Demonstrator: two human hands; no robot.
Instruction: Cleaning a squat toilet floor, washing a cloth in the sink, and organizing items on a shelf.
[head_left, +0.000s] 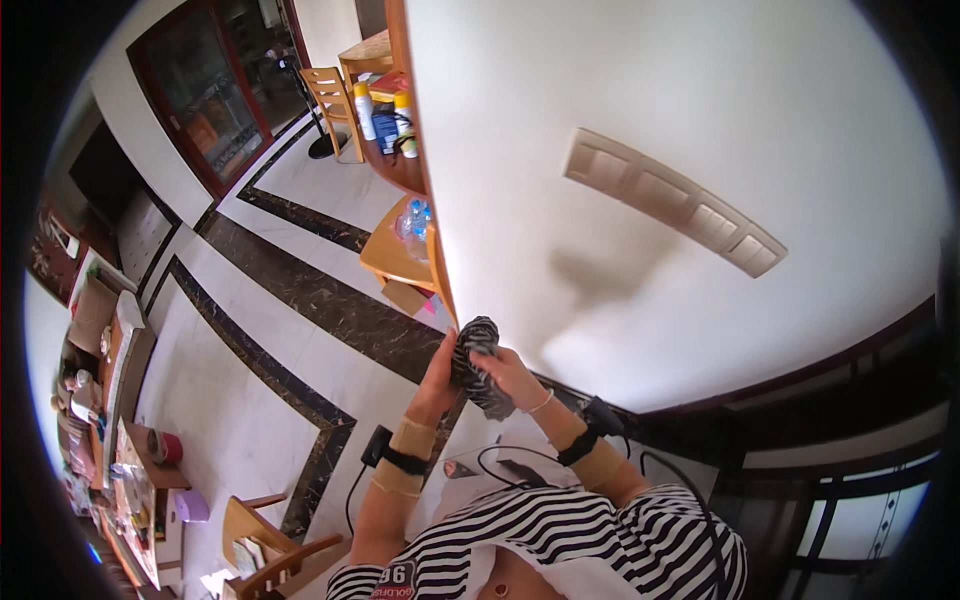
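Observation:
Before my chest, beside the corner of a white wall, both my hands are on a dark, patterned bundle (480, 360) that looks like fabric; its exact kind I cannot tell. My left hand (437, 379) supports it from the left side, fingers pointing up along it. From the right, my right hand (511, 375) presses thumb and fingers into its front. The lower end of the bundle is blurred. A tan band and a black strap with a small device and a cable circle each forearm.
A panel of wall switches (671, 199) is at the upper right. Wooden chairs (401, 251) stand left of the wall, one bearing plastic bottles. A low table (142, 495) and a wooden armchair (262, 536) are at the lower left. Dark bands cross the pale floor.

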